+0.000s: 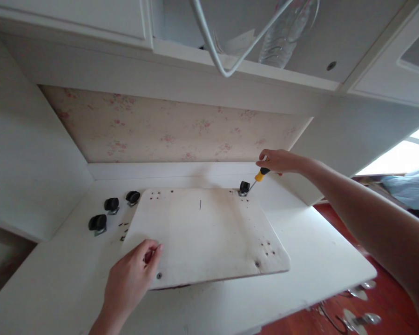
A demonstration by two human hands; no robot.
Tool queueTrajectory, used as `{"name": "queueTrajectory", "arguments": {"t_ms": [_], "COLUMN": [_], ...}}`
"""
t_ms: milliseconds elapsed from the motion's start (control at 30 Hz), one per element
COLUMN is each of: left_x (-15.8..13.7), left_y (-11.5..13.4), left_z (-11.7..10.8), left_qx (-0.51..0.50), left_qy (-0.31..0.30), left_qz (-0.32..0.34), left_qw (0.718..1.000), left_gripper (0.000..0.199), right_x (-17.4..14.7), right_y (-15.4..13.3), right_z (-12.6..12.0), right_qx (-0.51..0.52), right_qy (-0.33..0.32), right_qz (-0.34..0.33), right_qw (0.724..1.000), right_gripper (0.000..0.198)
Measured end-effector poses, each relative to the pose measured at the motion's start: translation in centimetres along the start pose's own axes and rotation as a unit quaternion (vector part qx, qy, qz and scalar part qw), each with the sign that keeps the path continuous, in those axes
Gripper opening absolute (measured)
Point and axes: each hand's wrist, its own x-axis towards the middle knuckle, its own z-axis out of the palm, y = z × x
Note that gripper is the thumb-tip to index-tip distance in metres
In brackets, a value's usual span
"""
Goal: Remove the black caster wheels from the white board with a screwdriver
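My right hand (pixel 278 161) grips a screwdriver (pixel 259 176) with a yellow and black handle. Its shaft slants down to the metal plate of a black caster (pixel 244 187), which sits at the far right corner of a white board (pixel 202 237). Over the board's near left part, my left hand (pixel 132 272) is closed with thumb and fingers together; whatever it may hold is hidden. A single screw (pixel 200 204) lies on the board. Groups of small holes show near its corners.
Left of the board stand three more casters (pixel 111 204) and several loose screws (pixel 123 230) on the white desk (pixel 321 246). A shelf with a plastic bottle (pixel 282 42) and a hanging white cable (pixel 226 72) is overhead. Chrome legs (pixel 363 318) show on the red floor at right.
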Motion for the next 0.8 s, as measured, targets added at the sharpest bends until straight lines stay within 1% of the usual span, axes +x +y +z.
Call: {"name": "queueTrajectory", "arguments": {"t_ms": [100, 233, 333, 433, 500, 600, 700, 800], "left_x": [0.0, -0.1, -0.2, -0.1, 0.1, 0.6, 0.9, 1.0], "left_y": [-0.1, -0.2, -0.2, -0.2, -0.2, 0.0, 0.8, 2.0], "left_z": [0.0, 0.1, 0.1, 0.0, -0.2, -0.3, -0.1, 0.4], "left_qx": [-0.005, -0.011, -0.023, -0.041, -0.064, -0.101, -0.107, -0.127], "left_qy": [-0.006, -0.014, -0.014, -0.029, -0.042, -0.052, -0.049, -0.066], "left_qz": [0.005, 0.0, -0.005, -0.015, -0.021, -0.008, 0.01, 0.014], "left_qw": [1.0, 1.0, 1.0, 0.999, 0.997, 0.994, 0.993, 0.99], "left_gripper": [0.026, 0.027, 0.026, 0.027, 0.028, 0.028, 0.028, 0.029], "right_x": [-0.2, -0.6, -1.8, -3.6, -4.8, -5.9, -6.0, -5.6], "right_y": [-0.1, 0.2, 0.5, 1.1, 1.9, 3.5, 4.9, 5.6], "right_z": [0.0, -0.8, -1.6, -1.5, -0.9, 0.9, 3.1, 5.1], "right_qx": [0.016, 0.017, 0.033, 0.074, 0.098, 0.116, 0.125, 0.142], "right_qy": [0.008, 0.05, 0.082, 0.115, 0.139, 0.178, 0.213, 0.245], "right_qz": [-0.028, -0.042, -0.042, -0.046, -0.045, -0.032, -0.014, 0.002], "right_qw": [0.999, 0.998, 0.995, 0.99, 0.984, 0.977, 0.969, 0.959], "right_gripper": [0.038, 0.02, 0.016, 0.014, 0.015, 0.018, 0.02, 0.02]}}
